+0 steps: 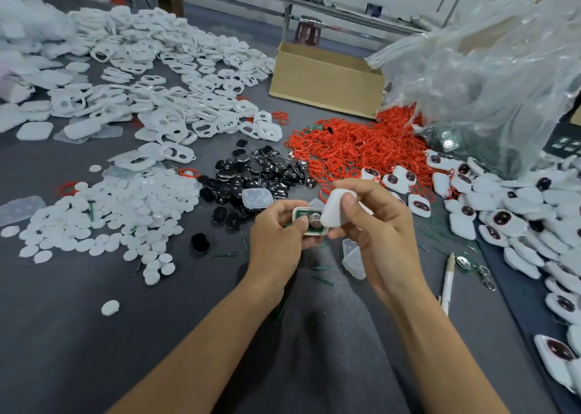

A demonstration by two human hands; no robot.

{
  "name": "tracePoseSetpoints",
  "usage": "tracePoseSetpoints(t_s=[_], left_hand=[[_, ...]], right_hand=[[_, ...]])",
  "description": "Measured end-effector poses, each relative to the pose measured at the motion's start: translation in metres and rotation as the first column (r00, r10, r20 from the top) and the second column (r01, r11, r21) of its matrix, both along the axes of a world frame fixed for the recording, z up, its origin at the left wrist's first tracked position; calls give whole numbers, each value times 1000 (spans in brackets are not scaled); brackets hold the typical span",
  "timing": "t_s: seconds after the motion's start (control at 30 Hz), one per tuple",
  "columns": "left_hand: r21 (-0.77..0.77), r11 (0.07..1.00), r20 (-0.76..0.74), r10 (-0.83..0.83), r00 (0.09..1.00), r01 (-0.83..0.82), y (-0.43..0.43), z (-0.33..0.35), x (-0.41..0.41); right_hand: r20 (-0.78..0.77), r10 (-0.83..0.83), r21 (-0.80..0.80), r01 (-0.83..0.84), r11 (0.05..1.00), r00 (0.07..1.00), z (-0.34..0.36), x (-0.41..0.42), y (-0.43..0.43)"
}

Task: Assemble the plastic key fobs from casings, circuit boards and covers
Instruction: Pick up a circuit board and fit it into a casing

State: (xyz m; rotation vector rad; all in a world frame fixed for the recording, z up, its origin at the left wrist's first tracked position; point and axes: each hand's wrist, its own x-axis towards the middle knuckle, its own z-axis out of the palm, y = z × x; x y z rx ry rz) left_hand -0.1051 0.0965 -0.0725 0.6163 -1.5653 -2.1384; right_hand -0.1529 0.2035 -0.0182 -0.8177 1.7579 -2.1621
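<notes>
My left hand (276,224) grips a white casing (309,221) that lies face up, with a green circuit board and a round coin cell showing inside it. My right hand (374,221) pinches a white cover (334,209) between thumb and fingers and holds it tilted against the casing's right edge. Both hands hover over the grey table, just in front of a pile of black oval pads (261,174).
White casings (176,77) heap at the back left and white discs (110,215) at the near left. Red rings (352,146) lie in the middle, finished fobs (509,221) at the right. A cardboard box (327,80), a plastic bag (490,77), a pen (448,284) and a clear cover (355,256) are nearby.
</notes>
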Motion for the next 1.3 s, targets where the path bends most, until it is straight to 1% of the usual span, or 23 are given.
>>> tracePoseSetpoints(t_s=[0.1, 0.23, 0.4, 0.5, 0.6, 0.77, 0.87, 0.93, 1.1, 1.13, 1.23, 1.3], left_hand=[[11, 1000, 4, 21, 1000, -21, -5, 2, 1], [31, 999, -9, 9, 1000, -9, -3, 12, 6], [56, 998, -12, 16, 1000, -15, -1, 21, 9], [56, 998, -12, 5, 1000, -4, -1, 23, 9], [61, 998, -13, 4, 1000, -3, 0, 24, 10], [66, 998, -14, -7, 1000, 8, 0, 25, 11], [71, 997, -20, -22, 1000, 24, 0, 26, 11], [73, 997, -21, -33, 999, 35, -1, 26, 11], [101, 992, -18, -75, 997, 76, -2, 27, 12], [114, 990, -15, -81, 997, 83, -2, 27, 11], [154, 983, -16, -99, 995, 100, -2, 28, 11], [171, 979, -17, -111, 994, 112, -1, 29, 12]], right_hand=[[-62, -98, 56, 101, 993, 993, 0, -2, 1], [-97, -185, 82, 193, 978, 978, -1, -4, 1], [-35, -249, 74, 251, 965, 968, -4, -7, 3], [-59, -299, 71, 303, 950, 952, -3, -9, 5], [-84, -316, 109, 324, 940, 945, -2, -9, 7], [-79, -288, 164, 297, 941, 954, -5, -11, 8], [-8, -178, 151, 177, 973, 984, -4, -10, 6], [-51, -124, 167, 130, 977, 991, -3, -10, 7], [-233, -51, 251, 111, 962, 971, -2, -15, 7], [-236, -32, 268, 96, 959, 971, -2, -15, 6], [-165, 28, 260, 16, 966, 986, -4, -14, 1], [-172, 50, 284, 1, 959, 984, -5, -14, -1]])
